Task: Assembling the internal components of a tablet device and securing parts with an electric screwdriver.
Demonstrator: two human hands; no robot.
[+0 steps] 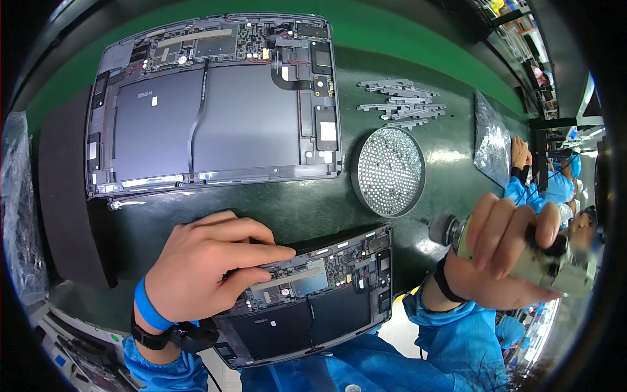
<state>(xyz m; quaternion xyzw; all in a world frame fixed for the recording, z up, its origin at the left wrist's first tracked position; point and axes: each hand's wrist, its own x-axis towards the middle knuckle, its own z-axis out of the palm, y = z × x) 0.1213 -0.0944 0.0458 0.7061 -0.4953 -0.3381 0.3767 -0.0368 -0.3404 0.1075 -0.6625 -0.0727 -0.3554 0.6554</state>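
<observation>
An opened tablet with its circuit board and dark battery bared lies tilted at the table's near edge, close to my body. My left hand grips its upper left edge, index finger along the rim and thumb over the board. Raised at the right, my right hand is wrapped round an electric screwdriver, held sideways away from the tablet. Its dark nose points left; no bit can be made out. Behind my left hand lies a second opened tablet, its battery and boards showing.
A round perforated dish with small dark screws stands right of the second tablet. Beyond it lies a pile of grey plastic strips. A clear plastic bag is farther right. At left stands a dark block. Co-workers in blue are at far right.
</observation>
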